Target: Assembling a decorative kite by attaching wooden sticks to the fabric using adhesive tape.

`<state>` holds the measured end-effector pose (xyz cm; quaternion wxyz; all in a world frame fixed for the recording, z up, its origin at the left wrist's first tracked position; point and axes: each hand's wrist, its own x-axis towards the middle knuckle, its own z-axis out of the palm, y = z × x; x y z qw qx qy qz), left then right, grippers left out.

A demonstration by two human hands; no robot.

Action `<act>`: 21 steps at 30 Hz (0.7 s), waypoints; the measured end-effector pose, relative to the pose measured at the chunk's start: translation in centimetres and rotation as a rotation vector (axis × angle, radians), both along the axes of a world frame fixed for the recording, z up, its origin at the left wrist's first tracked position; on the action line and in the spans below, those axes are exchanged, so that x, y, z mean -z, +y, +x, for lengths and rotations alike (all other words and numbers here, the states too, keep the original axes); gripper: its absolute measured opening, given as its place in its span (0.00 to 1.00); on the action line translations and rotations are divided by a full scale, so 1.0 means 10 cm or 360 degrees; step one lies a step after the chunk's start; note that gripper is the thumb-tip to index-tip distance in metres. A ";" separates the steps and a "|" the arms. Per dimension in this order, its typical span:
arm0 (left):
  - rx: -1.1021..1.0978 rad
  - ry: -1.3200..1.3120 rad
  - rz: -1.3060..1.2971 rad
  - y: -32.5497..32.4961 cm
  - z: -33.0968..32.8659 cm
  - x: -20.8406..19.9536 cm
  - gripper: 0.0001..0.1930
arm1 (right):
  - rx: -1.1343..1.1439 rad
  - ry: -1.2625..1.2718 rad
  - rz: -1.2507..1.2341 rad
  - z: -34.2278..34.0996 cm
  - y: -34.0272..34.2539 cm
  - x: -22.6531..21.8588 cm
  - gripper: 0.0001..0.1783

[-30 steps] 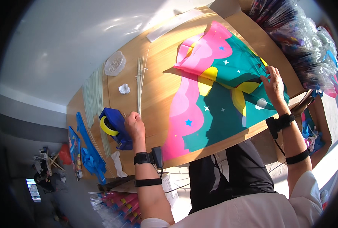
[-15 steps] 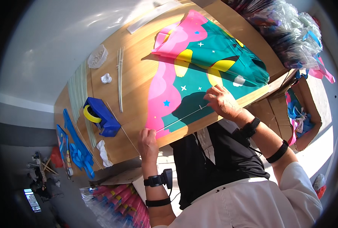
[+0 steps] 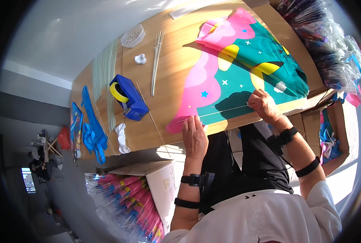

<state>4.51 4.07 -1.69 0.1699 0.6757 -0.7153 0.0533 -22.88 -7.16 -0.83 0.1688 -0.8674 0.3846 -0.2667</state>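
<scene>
A pink and green printed sheet (image 3: 206, 79) with yellow shapes, stars and a cloud lies on the table, its far part folded over. A thin white rod (image 3: 225, 110) runs along the sheet's near edge between my hands. My left hand (image 3: 195, 137) rests at the near left corner, fingers straight and side by side, tips on the rod's left part. Farther right, my right hand (image 3: 265, 107) has its fingers bent and closed on the rod's right end. What lies beneath the left fingers is hidden.
Left on the table (image 3: 168, 109) are a blue tape dispenser (image 3: 133, 103), pale thin sticks (image 3: 157, 65), a white tub (image 3: 133, 36) and blue ribbons (image 3: 93, 137). Plastic-wrapped bundles (image 3: 326, 44) are at far right. A cardboard box (image 3: 340, 133) stands beside the table; colourful wrapped rolls (image 3: 127, 198) lie lower left.
The view has shifted, so the table appears farther right and higher. My left fingers have straightened and lie over the rod, a little in from the sheet's corner. My right hand still holds the rod.
</scene>
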 end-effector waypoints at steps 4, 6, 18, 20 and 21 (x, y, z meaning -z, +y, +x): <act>-0.0014 0.0093 -0.0003 0.11 -0.06 0.00 0.29 | 0.0020 -0.0091 0.0099 -0.03 -0.01 -0.03 0.02; -0.0003 0.0136 0.0000 0.13 -0.07 0.01 0.30 | 0.0044 -0.0118 0.0137 -0.06 -0.01 -0.03 0.02; 0.0037 0.0227 0.0028 0.17 -0.09 0.00 0.30 | 0.0031 -0.0055 0.0195 -0.10 -0.01 -0.08 0.02; 0.0041 0.0231 0.0035 0.17 -0.08 -0.01 0.31 | 0.0036 -0.0045 0.0180 -0.10 -0.01 -0.08 0.02; 0.0043 0.0232 0.0039 0.17 -0.08 -0.02 0.31 | 0.0039 -0.0039 0.0172 -0.10 -0.01 -0.09 0.02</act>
